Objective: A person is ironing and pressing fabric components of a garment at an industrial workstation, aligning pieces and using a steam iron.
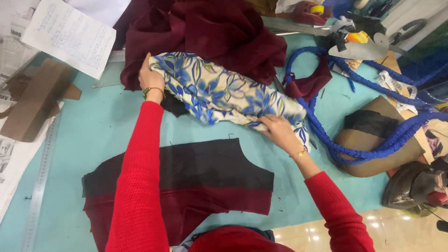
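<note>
Seen from above: a pale turquoise counter [93, 126] strewn with sewing work. At its far edge, a heap of dark maroon cloth [219, 32], crumpled and spilling toward the middle. Nearer, lying flat, a cut piece of fabric [205, 182], black above and maroon below, partly hidden under a red sleeve. Between the two, a rolled bundle of cream cloth printed with blue leaves [224, 93], slanting from upper left to lower right and resting against the maroon heap. Clamped on the bundle's upper end, the left hand [150, 79], fingers curled over the fold, a bracelet at the wrist. Pressed on the lower end, the right hand [279, 130], fingers closed around the edge of the print, a thin gold bangle at the wrist. Hands well apart, one at each end of the roll. To the right, a thick blue braided cord [368, 140] looping across the counter and over a brown paper pattern [373, 163]. At the right edge, a dark iron [415, 186]. Along the left, a long metal ruler [39, 182], with brown card [32, 102] beside it and a handwritten sheet of paper [70, 37] above. At the far right, grey scissors [361, 49].
</note>
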